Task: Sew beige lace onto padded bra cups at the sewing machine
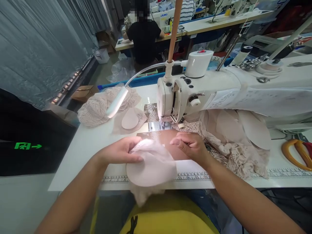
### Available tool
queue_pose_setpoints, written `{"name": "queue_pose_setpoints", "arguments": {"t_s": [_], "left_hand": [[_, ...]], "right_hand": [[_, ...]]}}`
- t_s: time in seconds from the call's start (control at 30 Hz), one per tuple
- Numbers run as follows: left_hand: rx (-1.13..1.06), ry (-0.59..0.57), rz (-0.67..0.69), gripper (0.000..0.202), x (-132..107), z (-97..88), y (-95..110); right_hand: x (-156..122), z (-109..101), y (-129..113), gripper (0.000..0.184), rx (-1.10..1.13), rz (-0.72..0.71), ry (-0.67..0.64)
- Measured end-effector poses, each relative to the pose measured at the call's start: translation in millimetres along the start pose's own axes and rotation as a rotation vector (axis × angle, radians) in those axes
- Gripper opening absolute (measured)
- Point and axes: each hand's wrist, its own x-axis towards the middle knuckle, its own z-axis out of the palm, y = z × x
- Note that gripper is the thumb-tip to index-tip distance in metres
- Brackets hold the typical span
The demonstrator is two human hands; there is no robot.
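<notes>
My left hand (pixel 123 151) pinches the upper left edge of a pale pink padded cup with sheer fabric over it (pixel 151 167), which lies at the table's front edge. My right hand (pixel 188 144) is curled closed just right of the cup, fingertips pressed together on the fabric's edge. Both hands sit in front of the needle area (pixel 163 125) of a white sewing machine (pixel 219 87). A brown plate (pixel 168 136) lies between the hands and the needle.
A heap of lace fabric (pixel 97 107) and another cup (pixel 130 118) lie at the left under a gooseneck lamp (pixel 117 102). More lace and cups (pixel 239 143) pile at the right. Orange-handled scissors (pixel 296 152) lie far right. Another person (pixel 145 34) sits at a table behind.
</notes>
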Motion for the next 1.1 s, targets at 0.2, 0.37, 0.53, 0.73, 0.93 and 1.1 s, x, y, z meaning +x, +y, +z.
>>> {"name": "queue_pose_setpoints", "arguments": {"t_s": [0.2, 0.37, 0.53, 0.73, 0.93, 1.1], "left_hand": [[0.394, 0.356, 0.041, 0.02, 55.4, 2.6, -17.1], [0.237, 0.409, 0.163, 0.027, 82.7, 2.6, -38.1], [0.071, 0.499, 0.23, 0.036, 77.4, -10.1, -37.0], [0.499, 0.536, 0.181, 0.013, 72.5, -6.0, -26.0], [0.712, 0.363, 0.024, 0.017, 83.8, 3.1, -21.9], [0.968, 0.486, 0.047, 0.016, 90.5, 2.0, -19.3]], "right_hand": [[1.7, 3.6, 3.3, 0.023, -0.043, -0.03, -0.102], [3.7, 14.3, 8.1, 0.02, -0.365, -0.06, -0.304], [3.4, 16.6, 9.6, 0.024, -0.391, -0.054, -0.296], [3.8, 16.2, 8.7, 0.023, -0.404, -0.044, -0.279], [4.7, 14.4, 11.6, 0.02, -0.505, 0.008, -0.241], [5.3, 15.8, 11.7, 0.023, -0.598, 0.093, -0.268]]}}
